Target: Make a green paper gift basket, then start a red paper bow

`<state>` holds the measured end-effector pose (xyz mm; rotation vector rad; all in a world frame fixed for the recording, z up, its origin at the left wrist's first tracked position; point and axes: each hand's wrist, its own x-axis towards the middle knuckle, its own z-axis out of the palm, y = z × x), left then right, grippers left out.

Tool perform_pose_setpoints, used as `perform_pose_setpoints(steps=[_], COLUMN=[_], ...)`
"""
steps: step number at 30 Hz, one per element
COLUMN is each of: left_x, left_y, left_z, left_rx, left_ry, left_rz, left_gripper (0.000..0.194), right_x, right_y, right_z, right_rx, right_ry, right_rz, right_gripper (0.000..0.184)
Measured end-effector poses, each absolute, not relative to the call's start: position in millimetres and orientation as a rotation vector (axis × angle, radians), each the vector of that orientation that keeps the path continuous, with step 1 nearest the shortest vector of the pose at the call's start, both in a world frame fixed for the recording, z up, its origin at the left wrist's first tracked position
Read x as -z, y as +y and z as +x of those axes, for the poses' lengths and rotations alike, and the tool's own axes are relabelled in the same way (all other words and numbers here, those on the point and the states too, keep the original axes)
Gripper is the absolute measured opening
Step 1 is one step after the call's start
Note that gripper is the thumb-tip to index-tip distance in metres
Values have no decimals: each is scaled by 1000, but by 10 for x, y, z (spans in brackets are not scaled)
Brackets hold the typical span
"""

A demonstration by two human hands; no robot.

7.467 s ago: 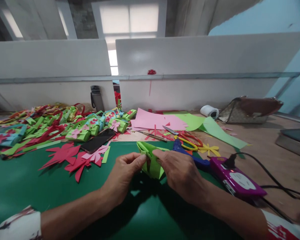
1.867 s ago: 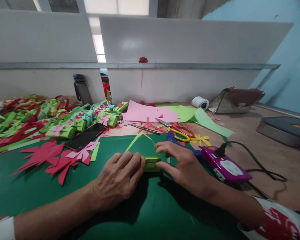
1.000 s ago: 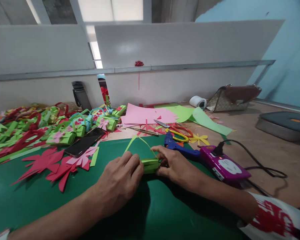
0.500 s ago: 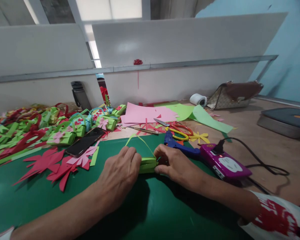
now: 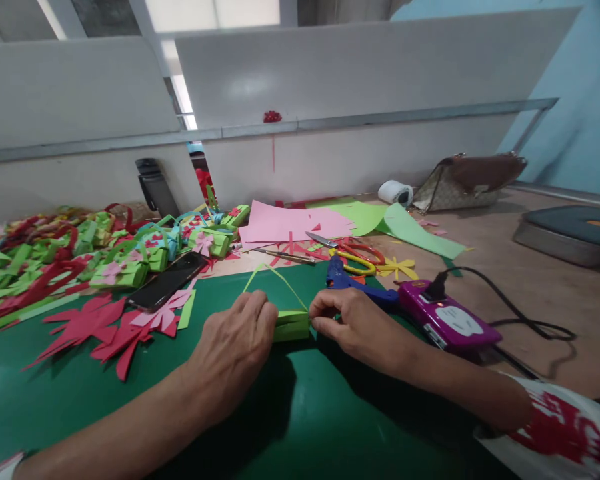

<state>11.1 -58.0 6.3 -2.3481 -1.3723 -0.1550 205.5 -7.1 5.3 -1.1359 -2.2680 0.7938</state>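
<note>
A small light-green paper basket [image 5: 293, 326] with a thin strip handle [image 5: 281, 279] rests on the green mat [image 5: 330, 413]. My left hand [image 5: 247, 333] is closed round its left end, hiding that side. At the right end, my right hand [image 5: 337, 317] pinches the basket's edge where the handle strip meets it, thumb and forefinger together. Just beyond my right hand lies a blue glue gun [image 5: 347, 280]. Scissors with red and yellow handles [image 5: 360, 257] lie behind it, beside a yellow paper flower [image 5: 397, 268].
A purple power strip [image 5: 447, 317] with a black cable stands at the right. To the left lie a phone [image 5: 167, 281], red paper flowers [image 5: 87, 323] and a heap of finished paper baskets [image 5: 120, 270]. Pink paper sheets [image 5: 295, 223], a bottle [image 5: 156, 187] and a handbag [image 5: 473, 180] are at the back.
The view has shifted slightly. My right hand's fingers have closed in a little at the basket's right end, and more of that end shows. My left hand keeps its hold.
</note>
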Motion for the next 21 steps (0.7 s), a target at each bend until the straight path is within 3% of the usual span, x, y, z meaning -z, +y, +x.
perform_pose_setpoints(steps=[21], left_x=[-135], left_y=[-602], left_z=[52], left_rx=[64], left_ry=[-1109], left_rz=[-2329], left_gripper=[23], right_x=[-3], right_y=[-85], right_z=[2045], right_rx=[-797], right_ry=[-2280], right_rz=[-1105], right_gripper=[11])
